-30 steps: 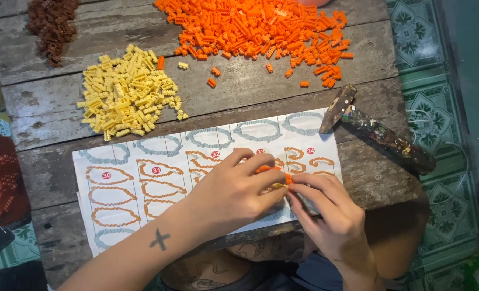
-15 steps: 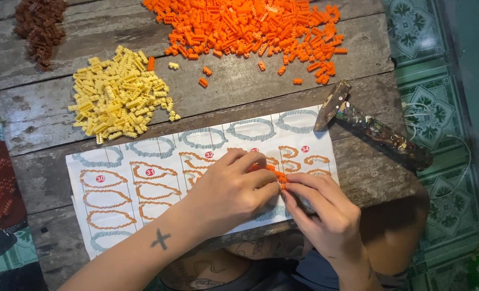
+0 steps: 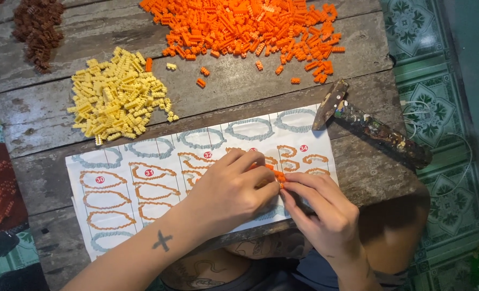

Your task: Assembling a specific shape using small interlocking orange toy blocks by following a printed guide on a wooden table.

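Both hands meet over the printed instruction sheet (image 3: 142,188) at the near edge of the wooden table (image 3: 239,91). The left hand (image 3: 231,188) and right hand (image 3: 323,207) each pinch a narrow grip on a small chain of orange bricks (image 3: 277,175) held between their fingertips. Far across the table lie an orange brick pile (image 3: 245,24), a yellow brick pile (image 3: 115,97) and a brown brick pile (image 3: 35,27). A paint-spattered hammer (image 3: 369,126) rests right of the sheet.
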